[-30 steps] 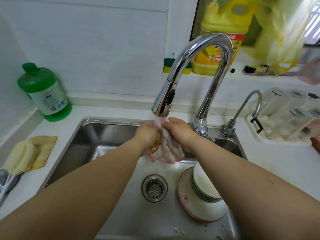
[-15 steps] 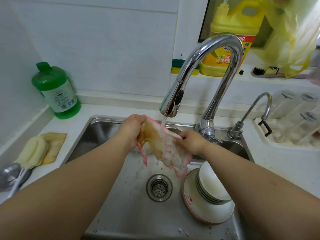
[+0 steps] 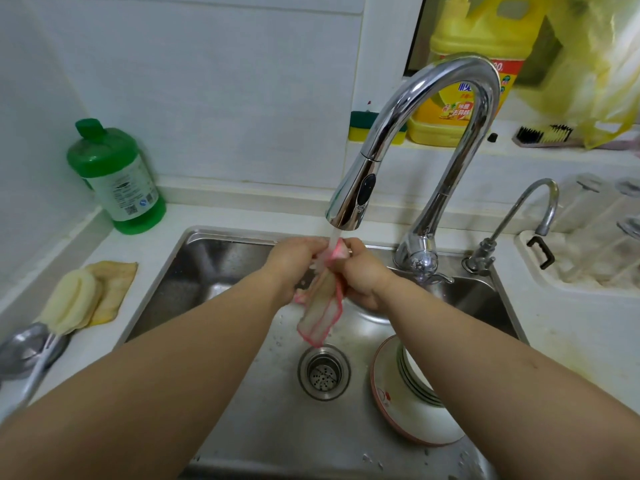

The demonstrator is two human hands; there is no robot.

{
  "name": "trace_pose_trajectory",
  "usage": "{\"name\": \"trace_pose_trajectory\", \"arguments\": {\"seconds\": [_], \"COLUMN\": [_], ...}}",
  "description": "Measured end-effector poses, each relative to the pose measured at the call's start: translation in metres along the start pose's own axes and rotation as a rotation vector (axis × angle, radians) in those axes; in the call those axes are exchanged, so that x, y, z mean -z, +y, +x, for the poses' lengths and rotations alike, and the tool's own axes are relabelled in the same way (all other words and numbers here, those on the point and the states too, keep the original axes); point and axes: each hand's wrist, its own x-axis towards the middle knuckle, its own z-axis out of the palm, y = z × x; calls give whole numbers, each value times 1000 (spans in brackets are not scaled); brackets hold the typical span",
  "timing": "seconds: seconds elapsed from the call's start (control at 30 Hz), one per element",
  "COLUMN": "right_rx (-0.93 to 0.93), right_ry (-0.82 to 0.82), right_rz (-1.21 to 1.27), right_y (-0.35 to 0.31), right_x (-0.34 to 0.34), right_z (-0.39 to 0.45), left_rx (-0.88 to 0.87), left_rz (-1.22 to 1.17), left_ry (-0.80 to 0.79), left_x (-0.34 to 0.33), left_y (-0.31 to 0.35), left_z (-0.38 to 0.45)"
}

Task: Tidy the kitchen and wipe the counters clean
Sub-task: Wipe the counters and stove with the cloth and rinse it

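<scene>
Over the steel sink a white cloth with a pink edge hangs bunched between my hands. My left hand and my right hand both grip its top, pressed close together right under the spout of the chrome faucet. Water runs from the spout onto the cloth's top. The lower end of the cloth dangles above the drain strainer.
Stacked bowls on a plate sit in the sink's right half. A green bottle, a yellow sponge on a yellow rag and a metal ladle lie on the left counter. A small tap and dish rack stand right.
The cloth was spread open between my hands half a second ago; now my hands have come together and it hangs bunched under the running water.
</scene>
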Motion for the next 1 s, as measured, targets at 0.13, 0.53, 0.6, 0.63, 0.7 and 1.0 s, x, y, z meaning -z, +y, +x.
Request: {"name": "trace_pose_trajectory", "arguments": {"seconds": [0.13,0.53,0.6,0.63,0.7,1.0], "right_rx": [-53,259,388,430,464,128], "right_ry": [-15,0,110,126,162,240], "right_rz": [233,-124,-400,-507,-635,-679], "right_y": [-11,2,5,4,1,-5], "right_x": [0,-29,-29,-28,-24,-10], "right_z": [1,-14,-14,-13,-9,23], "left_rx": [188,123,86,124,248,307], "left_rz": [-51,-526,-564,-607,-591,-258], "left_ry": [126,-91,-128,-130,-53,58], "left_x": [13,-9,-14,-15,-19,-14], "left_y": [-21,-44,-39,-37,-33,-32], "left_z": [0,22,17,16,17,22]}}
